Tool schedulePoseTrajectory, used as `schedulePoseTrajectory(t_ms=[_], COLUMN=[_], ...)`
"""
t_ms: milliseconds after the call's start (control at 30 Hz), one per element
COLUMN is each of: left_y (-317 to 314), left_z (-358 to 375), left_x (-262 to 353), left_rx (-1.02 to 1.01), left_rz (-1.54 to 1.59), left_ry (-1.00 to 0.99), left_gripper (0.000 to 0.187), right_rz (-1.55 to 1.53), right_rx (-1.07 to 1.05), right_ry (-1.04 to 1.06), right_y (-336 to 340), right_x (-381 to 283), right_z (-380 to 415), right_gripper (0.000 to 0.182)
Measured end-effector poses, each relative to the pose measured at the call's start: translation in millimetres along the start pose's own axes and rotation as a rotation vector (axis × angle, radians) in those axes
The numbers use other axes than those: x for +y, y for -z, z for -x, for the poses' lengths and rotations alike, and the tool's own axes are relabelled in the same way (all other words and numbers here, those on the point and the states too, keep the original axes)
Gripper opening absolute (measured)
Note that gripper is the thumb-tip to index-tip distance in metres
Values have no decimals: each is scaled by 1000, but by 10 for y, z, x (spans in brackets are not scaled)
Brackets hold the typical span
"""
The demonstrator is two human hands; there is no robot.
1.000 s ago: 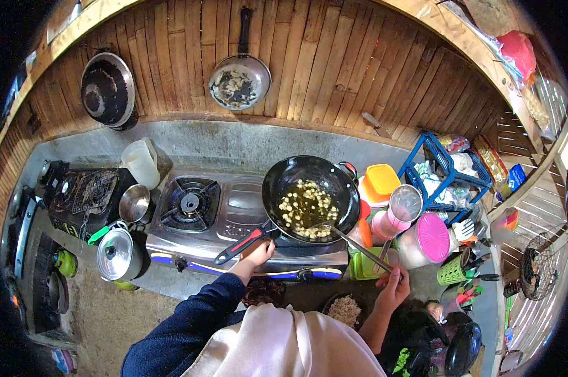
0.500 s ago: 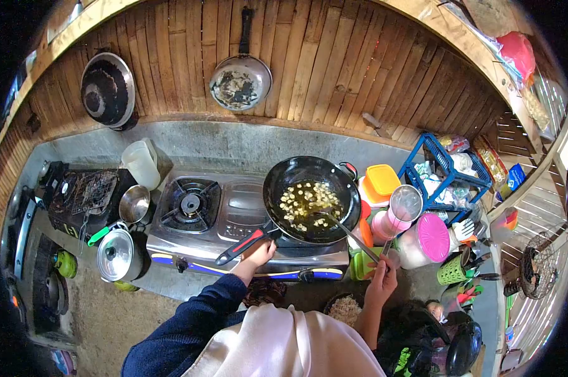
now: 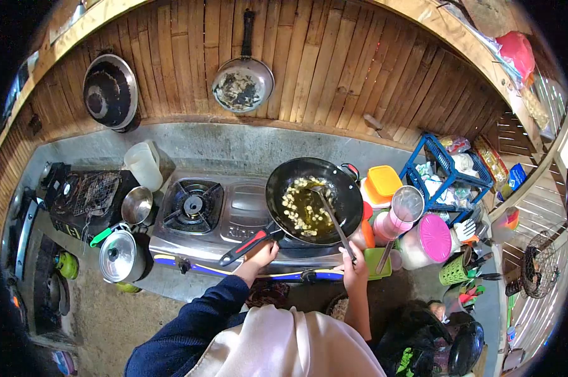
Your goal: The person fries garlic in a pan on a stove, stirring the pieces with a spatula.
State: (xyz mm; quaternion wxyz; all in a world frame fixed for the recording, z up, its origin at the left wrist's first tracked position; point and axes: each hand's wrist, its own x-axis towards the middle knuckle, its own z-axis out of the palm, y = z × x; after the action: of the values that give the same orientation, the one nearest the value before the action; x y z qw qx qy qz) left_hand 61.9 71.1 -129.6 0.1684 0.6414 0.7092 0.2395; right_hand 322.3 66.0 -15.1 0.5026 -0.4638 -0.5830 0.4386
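Round black wok (image 3: 348, 196) holds small pale pieces (image 3: 291, 205) in yellowish liquid (image 3: 313, 215)

It sits on the silver metal stove (image 3: 238, 196). The right hand (image 3: 354, 267) clamps its fingers on a long-handled metal utensil (image 3: 335, 220), tip inside; the left hand (image 3: 262, 253) is at the wok's black-and-red handle (image 3: 250, 244), grip unclear.

a dark navy sleeve (image 3: 193, 327) with a soft, matte, knit-like surface covers the left arm, its cuff near the wrist. a pale cream-pink cloth (image 3: 290, 342), smooth and faintly shiny, drapes over the chest in long folds. left hand (image 3: 262, 252), right hand (image 3: 354, 267) and right forearm (image 3: 359, 308) are bare.
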Motion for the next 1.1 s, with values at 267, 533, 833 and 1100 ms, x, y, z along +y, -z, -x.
schedulePoseTrajectory(t_ms=[267, 533, 833, 1100], left_y=[59, 9, -27, -83], left_z=[13, 5, 3, -22], left_x=[49, 26, 6, -58], left_rx=[-18, 32, 34, 71], left_rz=[12, 24, 84, 122], left_ry=[25, 7, 17, -54], left_gripper=[39, 41, 35, 43], right_rz=[-69, -172, -38, -95], right_rx=[80, 267, 490, 458], right_ry=[1, 65, 177, 173], right_y=[136, 268, 336, 164], right_x=[20, -313, -638, -496], right_z=[72, 247, 313, 219], right_gripper=[35, 20, 14, 17])
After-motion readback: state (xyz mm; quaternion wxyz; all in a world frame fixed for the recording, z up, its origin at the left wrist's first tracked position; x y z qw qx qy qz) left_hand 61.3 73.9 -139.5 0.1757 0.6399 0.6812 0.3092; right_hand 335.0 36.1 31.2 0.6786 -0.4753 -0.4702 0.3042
